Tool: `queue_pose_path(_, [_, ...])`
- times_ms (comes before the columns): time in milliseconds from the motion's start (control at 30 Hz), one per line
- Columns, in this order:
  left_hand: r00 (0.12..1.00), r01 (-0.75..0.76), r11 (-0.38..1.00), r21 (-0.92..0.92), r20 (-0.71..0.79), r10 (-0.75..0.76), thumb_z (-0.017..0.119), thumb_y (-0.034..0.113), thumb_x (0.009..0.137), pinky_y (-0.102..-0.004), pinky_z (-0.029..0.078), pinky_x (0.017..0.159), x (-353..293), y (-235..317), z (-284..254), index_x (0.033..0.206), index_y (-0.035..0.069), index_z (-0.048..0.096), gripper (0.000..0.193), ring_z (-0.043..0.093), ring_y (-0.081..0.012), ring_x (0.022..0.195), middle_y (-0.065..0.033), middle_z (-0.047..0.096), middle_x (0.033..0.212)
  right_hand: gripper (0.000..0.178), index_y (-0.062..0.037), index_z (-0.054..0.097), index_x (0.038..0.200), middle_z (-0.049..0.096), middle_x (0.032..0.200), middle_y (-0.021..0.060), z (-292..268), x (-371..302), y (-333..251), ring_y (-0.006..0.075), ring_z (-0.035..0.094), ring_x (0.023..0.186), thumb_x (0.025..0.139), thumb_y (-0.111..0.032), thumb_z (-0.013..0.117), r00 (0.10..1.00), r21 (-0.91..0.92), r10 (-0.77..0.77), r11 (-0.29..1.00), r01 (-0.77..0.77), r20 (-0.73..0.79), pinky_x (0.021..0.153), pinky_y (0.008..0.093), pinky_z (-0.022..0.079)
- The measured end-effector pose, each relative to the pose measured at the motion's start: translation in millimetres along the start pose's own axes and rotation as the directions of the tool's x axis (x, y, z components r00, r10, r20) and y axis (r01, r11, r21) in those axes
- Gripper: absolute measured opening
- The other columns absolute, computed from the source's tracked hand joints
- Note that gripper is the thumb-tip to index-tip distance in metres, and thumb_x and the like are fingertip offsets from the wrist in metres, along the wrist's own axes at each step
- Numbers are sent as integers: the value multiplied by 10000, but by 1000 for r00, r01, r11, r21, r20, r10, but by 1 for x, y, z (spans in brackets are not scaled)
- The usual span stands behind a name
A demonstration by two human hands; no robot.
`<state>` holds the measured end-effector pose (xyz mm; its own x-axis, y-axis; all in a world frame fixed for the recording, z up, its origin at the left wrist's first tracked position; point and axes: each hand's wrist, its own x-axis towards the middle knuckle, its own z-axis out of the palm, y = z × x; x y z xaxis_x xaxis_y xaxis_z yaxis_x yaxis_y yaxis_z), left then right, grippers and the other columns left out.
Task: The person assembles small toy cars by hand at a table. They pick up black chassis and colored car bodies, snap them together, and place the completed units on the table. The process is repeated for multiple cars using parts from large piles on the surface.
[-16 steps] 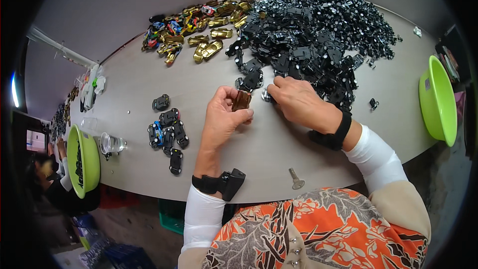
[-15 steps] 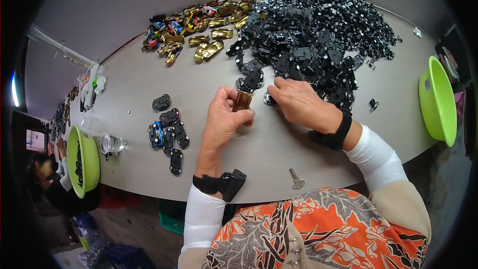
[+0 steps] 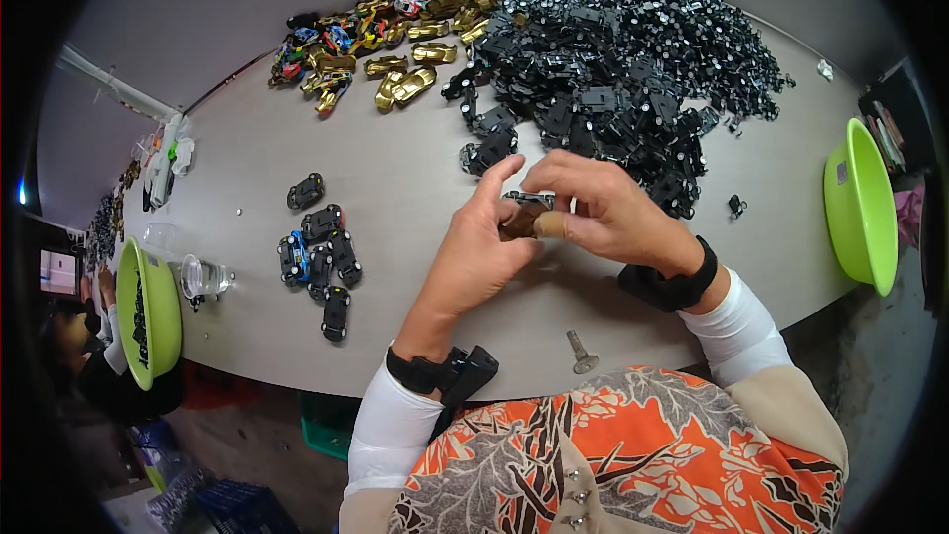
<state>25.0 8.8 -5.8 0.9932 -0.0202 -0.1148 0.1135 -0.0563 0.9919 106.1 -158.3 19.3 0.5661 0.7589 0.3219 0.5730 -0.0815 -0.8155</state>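
Note:
My left hand [image 3: 482, 249] is closed on a gold toy car body [image 3: 518, 223], its thumb along the near side. My right hand [image 3: 618, 206] pinches a toy car chassis [image 3: 531, 200] with dark and silvery parts, at the far side of the body. The two pieces meet between my fingers, which partly cover them. Whether they are joined I cannot tell. Beyond my hands spreads a big heap of black chassis [image 3: 598, 99]. Left of my left hand lies a small group of toy cars [image 3: 319, 255] with dark undersides up, one of them blue.
Gold and coloured car bodies [image 3: 415, 86] lie at the far left. Small wheel parts [image 3: 682, 35] fill the back right. Green basins [image 3: 870, 208] stand at both sides. A clear cup [image 3: 201, 278] is at left, a metal key-shaped piece [image 3: 582, 354] near me. Another person [image 3: 107, 336] sits far left.
My right hand has lifted a chassis off the table and brought it against the gold body. My left hand has moved toward it and turned the body.

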Motion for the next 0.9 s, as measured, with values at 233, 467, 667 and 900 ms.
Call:
queue_pose_path(233, [990, 92, 977, -191, -90, -111, 569, -133, 684, -223, 445, 577, 1, 10, 3, 1048, 34, 508, 405, 554, -74, 641, -32, 619, 749, 145, 1, 589, 839, 569, 739, 79, -2, -9, 5, 178, 546, 634, 736, -67, 666, 995, 39, 97, 994, -98, 14, 569, 290, 430])
queue_pose_path(467, [907, -379, 843, 381, -27, 420, 538, -110, 634, -317, 481, 609, -3, 8, 16, 817, 1, 512, 215, 612, -259, 642, -124, 592, 711, 189, -10, 578, 849, 541, 661, -14, -11, -20, 11, 52, 475, 618, 778, -145, 690, 923, 271, 204, 915, -298, 326, 552, 239, 403])
queue_pose_path(667, [935, -300, 679, 670, 66, 348, 676, -56, 618, -346, 480, 741, -9, 22, 8, 963, -6, 577, 362, 588, -286, 862, -130, 606, 934, 153, -18, 560, 718, 561, 633, 96, -30, -20, 7, 226, 536, 598, 631, -123, 631, 960, -69, 221, 975, -213, 171, 544, 313, 426])
queue_pose_path(900, [873, -379, 406, 832, 175, 456, 631, -54, 669, -386, 439, 742, 15, 0, 8, 948, 21, 598, 291, 536, -278, 881, -95, 568, 913, 99, -8, 587, 755, 579, 790, 109, -14, -32, 6, 295, 561, 795, 662, -36, 602, 960, -619, 122, 783, 64, 253, 660, 353, 480])
